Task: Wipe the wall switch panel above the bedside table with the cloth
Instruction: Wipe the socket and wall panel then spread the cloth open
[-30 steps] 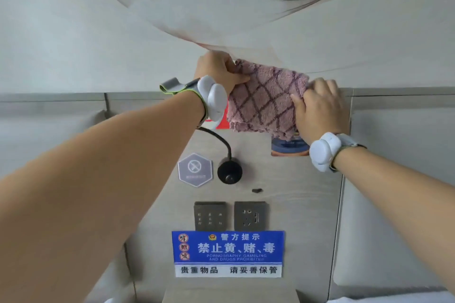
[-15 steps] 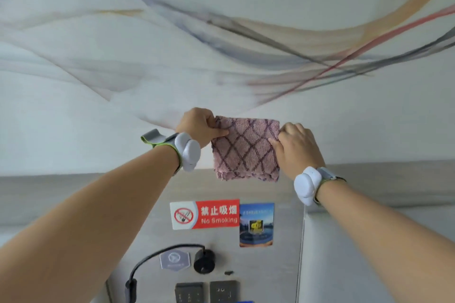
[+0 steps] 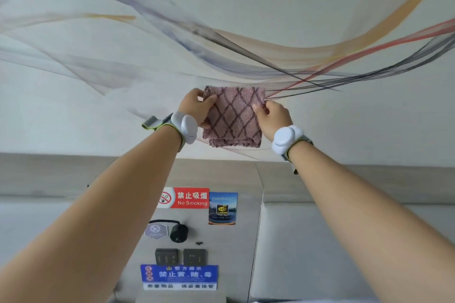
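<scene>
A pink cloth with a dark diamond pattern hangs folded between my two hands, held up in front of the wall. My left hand pinches its upper left edge and my right hand grips its right edge. Far below the cloth, on the grey wall board, sit a dark switch panel and a dark socket panel side by side. Neither hand nor the cloth touches them.
A red no-smoking sign and a blue WiFi card hang above the panels. A hexagonal badge and a black lamp base sit between. A blue notice is below. A padded headboard lies right.
Both hands have stayed on the cloth while the view tilted upward. The cloth was in front of the red sign and now sits higher, apart from the signs and panels.
</scene>
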`<action>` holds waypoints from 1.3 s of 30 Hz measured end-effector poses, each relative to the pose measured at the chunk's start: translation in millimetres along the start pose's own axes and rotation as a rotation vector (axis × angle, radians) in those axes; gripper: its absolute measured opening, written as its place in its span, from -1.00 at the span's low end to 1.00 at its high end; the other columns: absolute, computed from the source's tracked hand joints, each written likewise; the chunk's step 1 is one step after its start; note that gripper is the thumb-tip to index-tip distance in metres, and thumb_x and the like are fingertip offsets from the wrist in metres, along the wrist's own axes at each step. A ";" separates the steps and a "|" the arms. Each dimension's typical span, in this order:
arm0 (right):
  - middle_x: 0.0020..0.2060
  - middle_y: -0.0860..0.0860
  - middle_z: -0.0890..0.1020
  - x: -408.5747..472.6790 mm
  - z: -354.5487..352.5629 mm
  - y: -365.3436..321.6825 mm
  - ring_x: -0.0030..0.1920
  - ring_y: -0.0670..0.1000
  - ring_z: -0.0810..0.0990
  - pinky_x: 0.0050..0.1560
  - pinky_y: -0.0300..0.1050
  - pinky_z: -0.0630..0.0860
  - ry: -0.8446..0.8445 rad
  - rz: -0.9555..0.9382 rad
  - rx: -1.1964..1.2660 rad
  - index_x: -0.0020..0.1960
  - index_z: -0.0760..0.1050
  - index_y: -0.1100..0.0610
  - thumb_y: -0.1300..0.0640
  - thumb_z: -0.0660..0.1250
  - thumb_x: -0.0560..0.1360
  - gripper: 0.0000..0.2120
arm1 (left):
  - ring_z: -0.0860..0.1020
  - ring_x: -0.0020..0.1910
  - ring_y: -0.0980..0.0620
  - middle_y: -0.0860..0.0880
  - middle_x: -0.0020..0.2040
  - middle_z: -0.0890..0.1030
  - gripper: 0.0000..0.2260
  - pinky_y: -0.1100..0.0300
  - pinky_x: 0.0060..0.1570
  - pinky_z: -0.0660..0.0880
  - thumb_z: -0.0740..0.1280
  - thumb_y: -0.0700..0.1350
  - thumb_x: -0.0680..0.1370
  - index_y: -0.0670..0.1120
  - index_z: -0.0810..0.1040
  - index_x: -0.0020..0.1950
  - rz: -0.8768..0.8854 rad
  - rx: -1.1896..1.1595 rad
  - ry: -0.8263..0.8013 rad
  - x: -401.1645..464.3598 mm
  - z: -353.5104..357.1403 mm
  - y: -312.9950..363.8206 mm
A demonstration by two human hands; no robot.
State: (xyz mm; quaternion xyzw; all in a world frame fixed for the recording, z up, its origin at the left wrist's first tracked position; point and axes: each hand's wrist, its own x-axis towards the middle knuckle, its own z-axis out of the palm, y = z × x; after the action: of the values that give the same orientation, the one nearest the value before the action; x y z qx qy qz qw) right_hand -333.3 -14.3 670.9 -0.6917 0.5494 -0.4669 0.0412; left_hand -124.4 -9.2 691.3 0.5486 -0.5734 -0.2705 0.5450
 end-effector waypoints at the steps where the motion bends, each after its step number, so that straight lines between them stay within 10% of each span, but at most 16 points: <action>1: -0.45 0.01 0.35 -4.1 6.4 5.0 -0.31 0.16 0.38 -0.28 -0.08 0.23 -0.011 0.020 0.016 -0.30 0.26 0.17 -0.06 0.23 0.63 -0.57 | 0.61 -0.26 -0.05 -0.11 -0.08 0.56 -0.70 0.12 -0.51 0.62 0.38 0.00 0.59 -0.15 0.44 0.19 -0.033 -0.041 -0.015 -1.3 2.0 -6.7; 8: -0.45 0.00 0.36 -21.6 60.1 43.3 -0.30 0.18 0.39 -0.28 -0.08 0.21 -0.112 0.110 0.013 -0.34 0.16 0.08 -0.06 0.19 0.65 -0.55 | 0.64 -0.06 -0.19 -0.26 0.04 0.60 -0.70 0.06 -0.19 0.68 0.49 -0.42 0.43 -0.24 0.52 0.09 -0.221 -0.184 -0.169 1.6 7.8 -73.1; 13: -0.44 0.01 0.37 -10.3 103.8 72.6 -0.34 0.15 0.38 -0.37 -0.05 0.18 -0.154 0.164 0.009 -0.28 0.22 0.15 -0.09 0.20 0.64 -0.57 | 0.62 -0.03 -0.15 -0.19 0.08 0.64 -0.65 -0.08 0.09 0.61 0.54 -0.25 0.44 -0.16 0.46 0.12 -0.216 0.000 -0.134 32.3 22.2 -132.9; 22: 0.03 0.06 0.58 -2.1 182.9 133.5 0.06 0.16 0.60 0.03 -0.05 0.47 -0.258 0.423 0.104 0.28 0.46 0.20 -0.01 0.25 0.63 -0.66 | 0.47 -0.33 -0.06 -0.06 -0.35 0.50 -0.69 0.04 -0.22 0.58 0.50 -0.18 0.49 -0.05 0.39 -0.31 -0.232 0.167 -0.271 91.5 54.3 -240.1; 27: 0.18 0.17 0.61 -0.9 207.0 163.9 0.11 0.19 0.60 0.05 -0.05 0.48 -0.231 0.526 0.016 0.28 0.47 0.20 0.03 0.27 0.62 -0.68 | 0.57 -0.32 0.00 -0.01 -0.26 0.59 -0.84 0.20 -0.33 0.56 0.48 -0.19 0.50 -0.09 0.52 -0.20 -0.194 0.235 -0.383 105.9 71.1 -276.3; 32: 0.24 0.18 0.53 6.6 214.5 173.0 0.24 0.22 0.47 0.19 0.08 0.47 -0.201 0.348 -0.376 0.28 0.45 0.19 -0.01 0.18 0.63 -0.65 | 0.51 0.03 -0.01 0.04 0.02 0.54 -0.98 0.09 -0.01 0.50 0.40 -0.07 0.49 0.05 0.59 -0.11 0.034 0.466 -0.333 115.1 79.9 -275.4; 39: 0.60 0.09 0.13 -1.7 248.4 165.0 0.57 0.14 0.14 0.51 0.02 0.16 -0.598 0.234 -0.525 0.59 0.10 0.15 -0.05 -0.03 0.69 -0.48 | 0.35 0.47 -0.07 -0.01 0.46 0.46 -0.58 -0.06 0.44 0.28 0.12 0.15 0.65 0.07 0.40 0.48 0.207 0.676 -0.617 110.2 116.0 -288.4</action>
State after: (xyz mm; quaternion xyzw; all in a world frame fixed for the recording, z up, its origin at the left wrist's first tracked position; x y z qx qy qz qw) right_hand -280.7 -191.1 436.5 -0.7167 0.6886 -0.0815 0.0737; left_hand -113.2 -217.0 435.4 0.5293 -0.8163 -0.1632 0.1638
